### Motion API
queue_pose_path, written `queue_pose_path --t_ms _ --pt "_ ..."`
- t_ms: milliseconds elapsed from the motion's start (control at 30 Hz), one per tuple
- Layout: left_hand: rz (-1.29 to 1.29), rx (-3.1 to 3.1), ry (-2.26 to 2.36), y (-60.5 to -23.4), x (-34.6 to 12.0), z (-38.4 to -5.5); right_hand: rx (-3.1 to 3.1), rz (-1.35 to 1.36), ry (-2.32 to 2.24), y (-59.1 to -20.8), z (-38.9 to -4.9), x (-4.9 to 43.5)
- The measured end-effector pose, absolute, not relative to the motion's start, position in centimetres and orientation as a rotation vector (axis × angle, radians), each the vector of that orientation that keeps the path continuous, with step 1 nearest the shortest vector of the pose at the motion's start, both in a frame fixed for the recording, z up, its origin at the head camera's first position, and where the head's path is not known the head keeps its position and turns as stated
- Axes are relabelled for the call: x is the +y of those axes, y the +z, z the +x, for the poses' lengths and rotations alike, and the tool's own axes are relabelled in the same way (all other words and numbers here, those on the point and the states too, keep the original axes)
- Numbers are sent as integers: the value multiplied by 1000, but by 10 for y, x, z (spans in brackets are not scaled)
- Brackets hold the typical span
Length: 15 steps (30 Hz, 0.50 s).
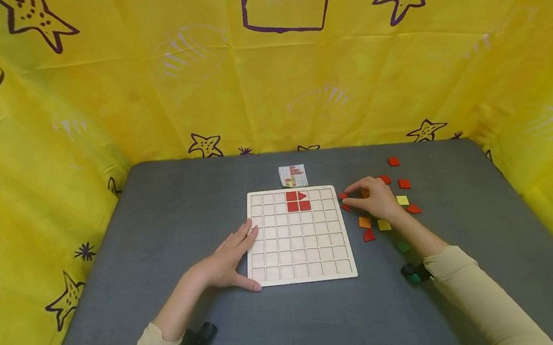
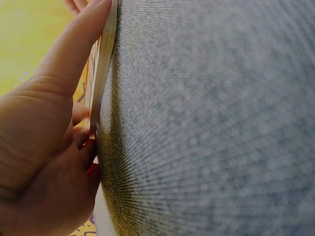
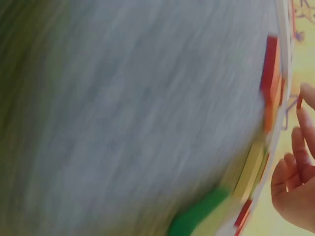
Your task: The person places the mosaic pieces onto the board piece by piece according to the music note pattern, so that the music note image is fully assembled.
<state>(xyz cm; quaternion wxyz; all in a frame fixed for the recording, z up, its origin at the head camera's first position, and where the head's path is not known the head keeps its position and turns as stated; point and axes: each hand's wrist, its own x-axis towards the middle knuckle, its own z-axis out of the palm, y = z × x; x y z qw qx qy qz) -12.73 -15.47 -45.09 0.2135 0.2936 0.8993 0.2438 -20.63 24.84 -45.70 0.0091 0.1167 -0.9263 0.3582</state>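
A pale square board [image 1: 300, 254] with a grid of cells lies in the middle of the table. Three red squares and one pointed red tile [image 1: 302, 195] fill cells near its top edge. My left hand [image 1: 222, 262] rests along the board's left side, fingers over the edge and thumb at the lower corner. Just right of the board, my right hand [image 1: 375, 201] pinches a small red tile [image 1: 342, 195] between thumb and forefinger; the right wrist view shows this red tile [image 3: 299, 102] edge-on, raised above the table. Another red tile [image 1: 346, 208] lies under those fingertips.
A small pattern card [image 1: 292, 176] lies behind the board. Loose tiles are scattered on the right: an orange square [image 1: 365, 222], a yellow square [image 1: 384, 224], a green tile [image 1: 403, 247] and several red ones [image 1: 404, 184]. Yellow cloth [image 1: 259, 101] hangs around the grey table [image 1: 293, 328].
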Motion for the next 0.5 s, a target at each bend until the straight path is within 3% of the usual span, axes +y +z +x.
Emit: queue_pose_path --t_ms 300,500 --pt "817 2493 684 -451 -154 -127 -2926 254 1245 -453 -207 212" --pt "815 2492 681 -450 -155 -126 -2926 322 1195 -456 -209 195"
